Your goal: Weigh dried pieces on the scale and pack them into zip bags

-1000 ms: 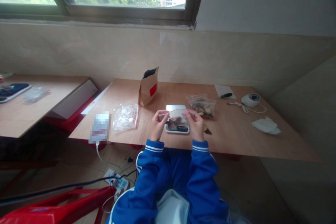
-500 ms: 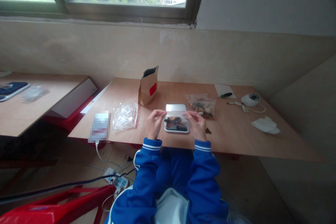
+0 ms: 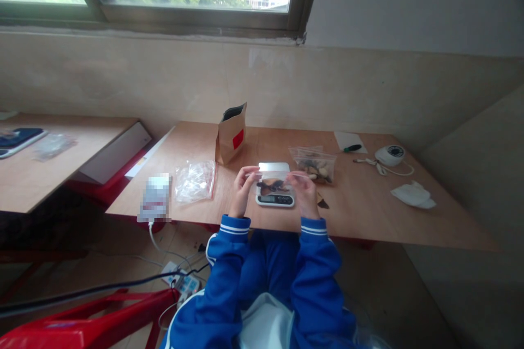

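A clear zip bag point(image 3: 272, 186) with dark brown dried pieces in it is held up between my two hands, above a white digital scale point(image 3: 273, 167). My left hand point(image 3: 243, 191) is closed on the bag's upper left corner. At the upper right corner, my right hand point(image 3: 307, 194) pinches the same bag. The scale's dark display and buttons show below the bag's lower edge. Just right of my right hand lies a small dark dried piece point(image 3: 323, 203). Behind that hand stands another zip bag point(image 3: 321, 168), filled with pale and brown pieces.
A brown paper pouch point(image 3: 230, 139) stands open behind the scale, left of it. Flat clear bags point(image 3: 195, 181) and a blurred device point(image 3: 155, 197) with a cable lie left. At right are a green-handled tool point(image 3: 352, 148), a white camera point(image 3: 389, 156) and a crumpled white item point(image 3: 414, 195).
The bag in my hands has risen slightly and tilted, so more of the scale's display shows. My fingers have shifted along its top edge. The other things stay in place.
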`<state>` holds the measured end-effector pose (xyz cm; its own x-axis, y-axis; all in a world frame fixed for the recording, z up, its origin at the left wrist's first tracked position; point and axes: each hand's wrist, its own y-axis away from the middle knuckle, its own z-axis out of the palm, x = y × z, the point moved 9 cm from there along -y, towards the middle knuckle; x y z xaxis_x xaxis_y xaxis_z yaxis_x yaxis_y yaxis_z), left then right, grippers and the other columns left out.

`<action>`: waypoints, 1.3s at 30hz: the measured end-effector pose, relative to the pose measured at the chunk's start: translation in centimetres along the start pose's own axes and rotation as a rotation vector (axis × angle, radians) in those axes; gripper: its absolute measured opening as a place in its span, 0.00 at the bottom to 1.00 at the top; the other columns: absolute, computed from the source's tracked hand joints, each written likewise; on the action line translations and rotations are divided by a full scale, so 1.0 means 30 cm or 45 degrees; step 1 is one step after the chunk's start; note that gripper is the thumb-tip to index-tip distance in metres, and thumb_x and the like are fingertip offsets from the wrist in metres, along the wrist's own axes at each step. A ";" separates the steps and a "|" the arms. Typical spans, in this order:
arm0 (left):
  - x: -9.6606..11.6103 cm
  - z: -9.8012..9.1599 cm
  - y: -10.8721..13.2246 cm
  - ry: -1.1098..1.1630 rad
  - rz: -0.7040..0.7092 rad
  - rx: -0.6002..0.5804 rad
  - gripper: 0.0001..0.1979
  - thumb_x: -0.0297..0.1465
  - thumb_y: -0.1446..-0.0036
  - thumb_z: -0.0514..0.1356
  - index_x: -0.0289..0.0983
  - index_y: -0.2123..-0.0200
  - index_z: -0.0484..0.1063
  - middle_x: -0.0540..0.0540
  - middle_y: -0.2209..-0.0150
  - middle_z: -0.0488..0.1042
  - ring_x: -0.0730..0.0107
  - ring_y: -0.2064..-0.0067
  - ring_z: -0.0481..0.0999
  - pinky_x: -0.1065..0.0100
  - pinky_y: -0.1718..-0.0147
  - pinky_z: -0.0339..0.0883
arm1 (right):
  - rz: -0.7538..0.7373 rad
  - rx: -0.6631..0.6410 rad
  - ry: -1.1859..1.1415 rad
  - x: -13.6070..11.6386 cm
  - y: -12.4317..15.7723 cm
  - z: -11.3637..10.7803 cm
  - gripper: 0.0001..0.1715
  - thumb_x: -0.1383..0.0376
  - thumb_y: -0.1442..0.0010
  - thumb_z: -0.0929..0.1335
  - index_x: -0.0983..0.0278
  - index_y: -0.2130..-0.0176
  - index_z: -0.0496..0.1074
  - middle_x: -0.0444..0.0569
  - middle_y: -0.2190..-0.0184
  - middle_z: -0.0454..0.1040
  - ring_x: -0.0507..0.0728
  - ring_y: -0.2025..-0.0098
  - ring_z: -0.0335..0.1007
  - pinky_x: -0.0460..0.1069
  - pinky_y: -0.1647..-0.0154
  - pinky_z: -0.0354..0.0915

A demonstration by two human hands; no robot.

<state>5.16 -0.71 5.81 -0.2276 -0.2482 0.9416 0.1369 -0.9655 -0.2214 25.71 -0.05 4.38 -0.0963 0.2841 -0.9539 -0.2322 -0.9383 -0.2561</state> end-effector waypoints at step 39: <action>0.007 -0.010 0.016 -0.093 0.042 0.053 0.13 0.39 0.47 0.63 0.35 0.64 0.73 0.47 0.66 0.75 0.72 0.65 0.74 0.71 0.65 0.68 | 0.195 -0.079 -0.170 0.031 0.017 0.060 0.15 0.56 0.51 0.74 0.62 0.64 0.78 0.49 0.61 0.79 0.54 0.64 0.74 0.48 0.66 0.70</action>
<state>4.90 -1.25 5.82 -0.1515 -0.2720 0.9503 0.1835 -0.9524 -0.2433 23.77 0.08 3.64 -0.2542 0.1570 -0.9543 -0.1456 -0.9817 -0.1227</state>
